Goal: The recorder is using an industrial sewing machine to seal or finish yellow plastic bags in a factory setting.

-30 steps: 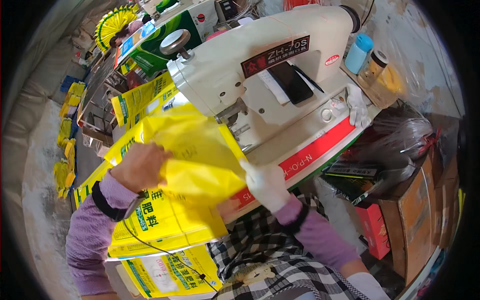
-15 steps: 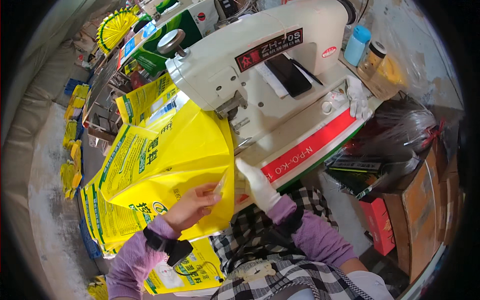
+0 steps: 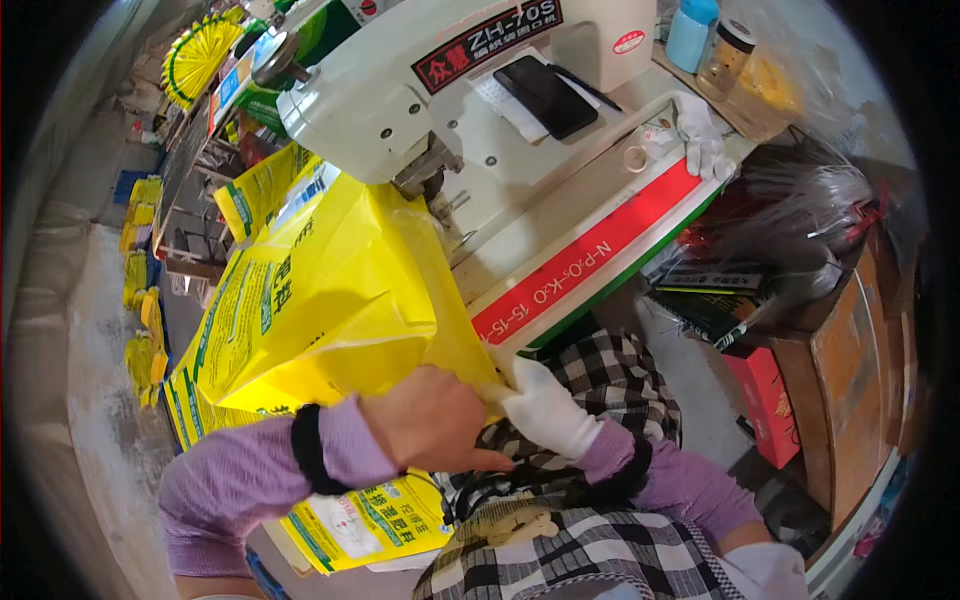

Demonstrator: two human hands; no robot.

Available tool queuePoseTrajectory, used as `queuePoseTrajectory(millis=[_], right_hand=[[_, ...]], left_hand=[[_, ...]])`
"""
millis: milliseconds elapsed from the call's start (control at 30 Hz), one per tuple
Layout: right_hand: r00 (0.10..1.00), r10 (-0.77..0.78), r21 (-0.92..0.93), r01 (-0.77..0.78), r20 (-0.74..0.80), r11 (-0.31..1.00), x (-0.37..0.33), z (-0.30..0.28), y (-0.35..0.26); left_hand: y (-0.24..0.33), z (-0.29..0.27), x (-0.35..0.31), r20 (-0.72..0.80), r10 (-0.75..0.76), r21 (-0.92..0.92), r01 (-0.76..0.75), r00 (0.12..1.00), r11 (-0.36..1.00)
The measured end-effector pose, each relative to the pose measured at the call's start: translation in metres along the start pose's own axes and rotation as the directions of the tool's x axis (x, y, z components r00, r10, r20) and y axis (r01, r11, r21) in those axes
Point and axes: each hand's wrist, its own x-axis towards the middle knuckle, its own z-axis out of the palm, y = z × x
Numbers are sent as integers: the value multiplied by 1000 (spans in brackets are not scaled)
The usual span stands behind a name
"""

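A large yellow printed woven bag (image 3: 350,270) lies under the head of a sewing machine (image 3: 370,110), its near part bulging and folded. My left hand (image 3: 425,415), bare, lies back-up over the bag's near edge. Its fingers curl out of sight around the edge, and its thumb sticks out to the right. My right hand (image 3: 548,410), in a white glove, pinches the bag's near right corner just beside the left hand. The two hands almost touch, in front of the red strip (image 3: 590,255) on the machine's bed.
A black phone (image 3: 545,97) and a pen lie on the machine bed. At its right end rests a white glove (image 3: 698,135). Behind stand a blue bottle (image 3: 690,35) and a jar (image 3: 728,58). Cardboard boxes (image 3: 855,380) stand right; another yellow bag (image 3: 375,515) lies below my left forearm.
Both hands have come together at the bag's near right corner. My left hand has turned back-up; my right hand has moved down from the bed's edge. The view has shifted.
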Motion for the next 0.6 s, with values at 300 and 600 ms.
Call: queuePoseTrajectory(millis=[300, 600], right_hand=[[995, 99, -384, -100, -24, 918, 9, -2, -31], [726, -675, -653, 575, 130, 493, 118, -24, 40]], left_hand=[[-16, 18, 0, -192, 149, -17, -156, 970, 988], [-75, -62, -45, 108, 220, -44, -217, 969, 975]])
